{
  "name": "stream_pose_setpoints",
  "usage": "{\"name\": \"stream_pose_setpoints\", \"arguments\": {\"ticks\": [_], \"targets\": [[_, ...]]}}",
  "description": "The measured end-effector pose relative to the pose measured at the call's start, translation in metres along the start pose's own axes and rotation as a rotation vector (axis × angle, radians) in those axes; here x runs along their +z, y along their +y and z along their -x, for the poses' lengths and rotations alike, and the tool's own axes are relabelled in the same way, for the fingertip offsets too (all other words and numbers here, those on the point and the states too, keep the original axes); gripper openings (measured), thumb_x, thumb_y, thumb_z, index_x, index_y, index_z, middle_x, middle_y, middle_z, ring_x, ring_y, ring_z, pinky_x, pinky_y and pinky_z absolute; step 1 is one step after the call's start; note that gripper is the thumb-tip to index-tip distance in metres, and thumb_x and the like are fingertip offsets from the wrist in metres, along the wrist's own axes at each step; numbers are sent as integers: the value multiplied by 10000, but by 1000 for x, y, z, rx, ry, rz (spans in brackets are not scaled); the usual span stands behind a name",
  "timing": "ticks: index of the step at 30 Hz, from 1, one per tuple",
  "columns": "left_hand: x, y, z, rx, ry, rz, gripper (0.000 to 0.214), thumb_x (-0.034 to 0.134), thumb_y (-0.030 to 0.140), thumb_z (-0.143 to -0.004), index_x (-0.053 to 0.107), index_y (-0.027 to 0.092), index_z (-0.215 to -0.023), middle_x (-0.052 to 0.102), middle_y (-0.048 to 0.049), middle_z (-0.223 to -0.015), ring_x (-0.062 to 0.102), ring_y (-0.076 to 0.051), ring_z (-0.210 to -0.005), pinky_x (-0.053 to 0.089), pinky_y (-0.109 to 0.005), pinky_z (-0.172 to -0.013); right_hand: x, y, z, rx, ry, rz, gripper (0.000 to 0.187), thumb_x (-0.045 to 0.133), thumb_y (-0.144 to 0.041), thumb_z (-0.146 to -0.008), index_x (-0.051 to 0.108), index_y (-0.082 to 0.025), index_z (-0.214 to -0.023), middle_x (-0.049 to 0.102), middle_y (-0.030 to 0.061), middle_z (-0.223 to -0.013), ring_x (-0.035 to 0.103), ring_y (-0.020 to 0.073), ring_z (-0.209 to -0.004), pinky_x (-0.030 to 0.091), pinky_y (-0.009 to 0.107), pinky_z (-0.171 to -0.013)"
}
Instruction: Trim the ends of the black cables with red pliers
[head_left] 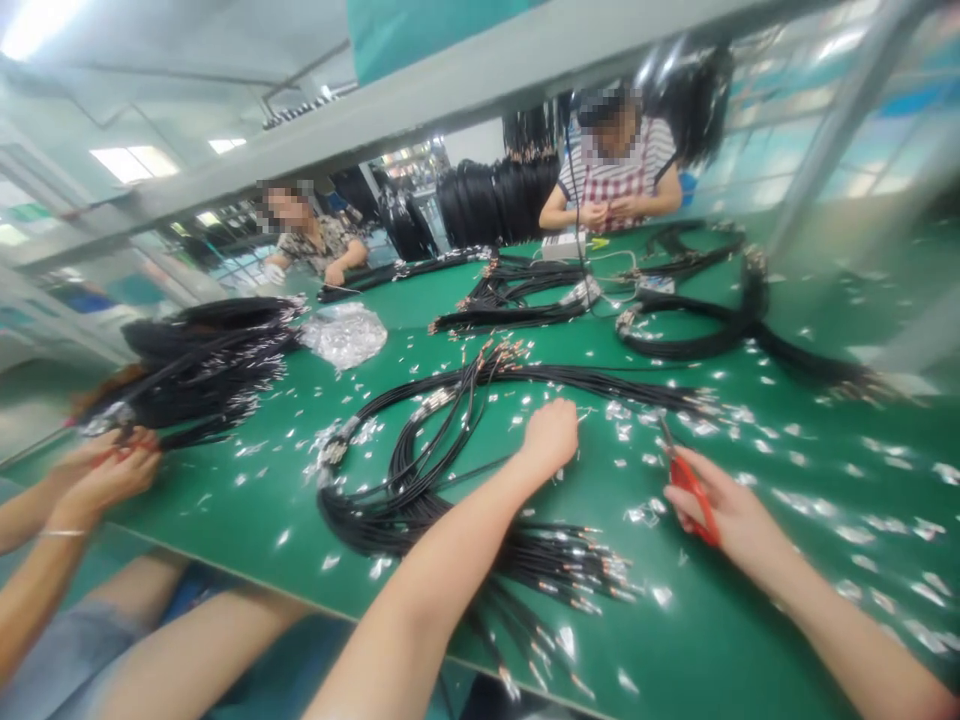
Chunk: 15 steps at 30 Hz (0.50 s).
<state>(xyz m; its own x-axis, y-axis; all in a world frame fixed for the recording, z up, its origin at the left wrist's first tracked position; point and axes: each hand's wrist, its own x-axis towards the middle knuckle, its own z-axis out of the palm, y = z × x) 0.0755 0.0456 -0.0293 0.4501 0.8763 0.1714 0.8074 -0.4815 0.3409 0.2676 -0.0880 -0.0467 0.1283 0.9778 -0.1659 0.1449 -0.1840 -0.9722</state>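
Observation:
My left hand (551, 437) is closed above the middle of the table. A thin black cable (476, 468) runs under its wrist towards the fingers, and a small pale tip shows beyond them; the grip itself is mostly hidden. Scissors with red handles (694, 497) are in my right hand (739, 515), blades pointing up and away, to the right of my left hand. Under and around my left forearm lies a looped bundle of black cables (356, 515). Its metal-tipped ends (577, 565) fan out towards the table's near edge.
Small clear scraps (825, 505) litter the green table (247, 520). More cable bundles (690, 340) lie farther back, near a clear plastic bag (345, 335). At left, a co-worker's hands (120, 465) work beside a cable pile (210, 365). Two people sit opposite, under a metal beam (315, 130).

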Motion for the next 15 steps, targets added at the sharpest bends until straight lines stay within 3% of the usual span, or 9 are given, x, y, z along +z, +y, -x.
{"name": "stream_pose_setpoints", "arguments": {"ticks": [2,5,8,11,15], "targets": [[-12,1,13,-8,42,94,152,358,220,-860,482,188,-779,526,-27,-671,506,-159,-624,379,-274,-599,1,-8,-2,-50,51,13,677,656,-501,-657,441,-191,-1220,530,-47,-531,495,135,-458,426,277,-460],[-29,1,38,-78,123,711,142,394,270,-842,434,199,-725,451,36,-584,420,-100,-520,330,-219,-519,12,-33,-8,-138,85,-18,576,674,-456,-659,487,-225,-1152,612,5,-682,564,161,-569,457,289,-524],[-40,1,57,-211,53,1186,116,486,296,-791,440,194,-760,448,50,-574,388,-73,-472,301,-198,-466,38,-66,-20,-198,79,-156,563,683,-411,-666,467,-230,-1154,655,41,-803,606,190,-701,479,311,-612],[-43,-1,65,-295,71,1420,176,590,296,-719,464,180,-761,486,42,-588,417,-63,-481,316,-194,-474,70,-89,-34,-242,24,-237,580,704,-370,-648,455,-243,-1155,668,39,-844,611,188,-710,474,314,-608],[-40,-7,64,-384,124,1552,229,659,281,-646,475,170,-723,495,47,-558,400,-46,-437,282,-185,-437,104,-95,-48,-292,-31,-278,524,707,-332,-648,473,-217,-1102,643,4,-728,591,162,-652,470,320,-632]]}}
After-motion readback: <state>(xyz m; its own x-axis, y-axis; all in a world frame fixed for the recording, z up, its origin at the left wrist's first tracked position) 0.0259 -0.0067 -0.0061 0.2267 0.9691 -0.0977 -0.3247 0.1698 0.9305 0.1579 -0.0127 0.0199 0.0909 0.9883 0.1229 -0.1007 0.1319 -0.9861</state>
